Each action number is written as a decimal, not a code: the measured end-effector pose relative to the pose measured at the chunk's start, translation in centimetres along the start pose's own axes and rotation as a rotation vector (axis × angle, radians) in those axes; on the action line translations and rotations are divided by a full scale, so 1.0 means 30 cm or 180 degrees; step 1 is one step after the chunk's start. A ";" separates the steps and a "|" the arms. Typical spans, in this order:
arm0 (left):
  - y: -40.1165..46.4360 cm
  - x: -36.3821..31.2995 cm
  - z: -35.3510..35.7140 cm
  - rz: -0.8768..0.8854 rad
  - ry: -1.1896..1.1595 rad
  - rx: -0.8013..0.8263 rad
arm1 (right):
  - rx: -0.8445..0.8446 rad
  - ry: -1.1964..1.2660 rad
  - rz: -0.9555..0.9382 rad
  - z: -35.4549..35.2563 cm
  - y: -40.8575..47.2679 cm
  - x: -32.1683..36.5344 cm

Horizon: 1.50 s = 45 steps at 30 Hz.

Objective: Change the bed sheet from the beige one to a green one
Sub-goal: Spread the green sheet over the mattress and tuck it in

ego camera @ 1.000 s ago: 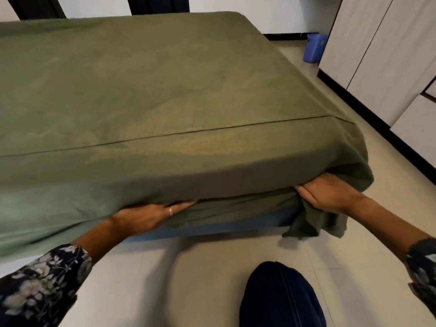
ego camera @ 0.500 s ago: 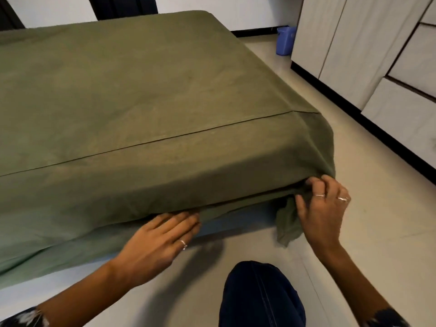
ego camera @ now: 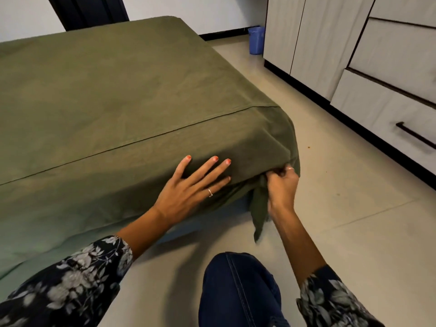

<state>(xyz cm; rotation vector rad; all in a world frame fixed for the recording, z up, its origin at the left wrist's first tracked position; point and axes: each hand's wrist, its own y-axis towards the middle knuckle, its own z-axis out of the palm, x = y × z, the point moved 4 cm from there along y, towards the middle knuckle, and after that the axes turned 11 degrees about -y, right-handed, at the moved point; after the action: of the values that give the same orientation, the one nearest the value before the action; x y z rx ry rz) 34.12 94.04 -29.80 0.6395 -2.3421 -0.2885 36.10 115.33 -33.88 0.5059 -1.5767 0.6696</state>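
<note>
Olive-green woven cloth, matte and slightly slubbed: green bed sheet (ego camera: 113,95) lay spread over the whole top of the bed, smooth on the flat, with one straight stitched seam running parallel to the near edge. Its long axis ran from the near edge away toward the far wall; the near side hung down over the bed's front face. At the near right corner the cloth gathered into soft folds, and a loose tail drooped toward the floor (ego camera: 342,190).

Left hand (ego camera: 188,192): fingers straight and spread wide, palm flat against the sheet's draped front face just left of the near right corner; a ring on one finger.

Right hand (ego camera: 282,185): fingers curled, pinching the bunched sheet at the underside of the near right corner, the loose tail hanging beside the wrist.

Sleeves, dark floral print. Knee in dark blue denim (ego camera: 236,291), low centre. Pale wood-grain wardrobe (ego camera: 354,55) with drawers along the right. Small blue bin (ego camera: 256,40) beyond the bed's far right corner.
</note>
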 end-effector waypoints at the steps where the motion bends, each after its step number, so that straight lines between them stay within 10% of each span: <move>1: 0.003 -0.004 0.001 -0.0045 0.0034 -0.0040 | 0.0051 0.0322 0.0124 0.023 -0.021 0.019; 6: 0.033 -0.016 0.004 0.0135 0.0239 -0.0151 | 0.0610 0.2138 0.1004 0.075 -0.130 0.042; 14: 0.094 0.119 -0.117 0.0743 0.0384 -0.0029 | 0.1605 0.2809 0.1000 0.092 -0.030 0.186; 26: 0.062 0.044 -0.004 0.0798 0.0869 0.0113 | 0.2013 -0.0719 0.1519 0.232 0.265 0.388; 30: 0.042 0.020 0.027 0.0806 0.0909 0.0133 | 0.2347 -0.0444 0.1125 0.089 0.224 0.384; 36: 0.043 0.017 0.018 0.0650 0.0559 0.0248 | 0.0809 -0.0734 0.0858 -0.289 0.207 0.090; 41: 0.049 -0.002 -0.021 0.0450 0.0408 0.0518 | 0.1107 -0.0808 0.0438 -0.173 0.189 -0.059; 45: 0.092 -0.033 -0.028 0.0652 0.0639 0.0809 | -0.0102 -0.1221 -0.0560 -0.118 0.125 -0.066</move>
<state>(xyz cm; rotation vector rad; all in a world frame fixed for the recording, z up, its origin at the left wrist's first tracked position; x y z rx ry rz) 34.30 96.89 -28.71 0.5146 -2.2434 0.1618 36.40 120.35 -36.16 0.7735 -1.8701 0.4279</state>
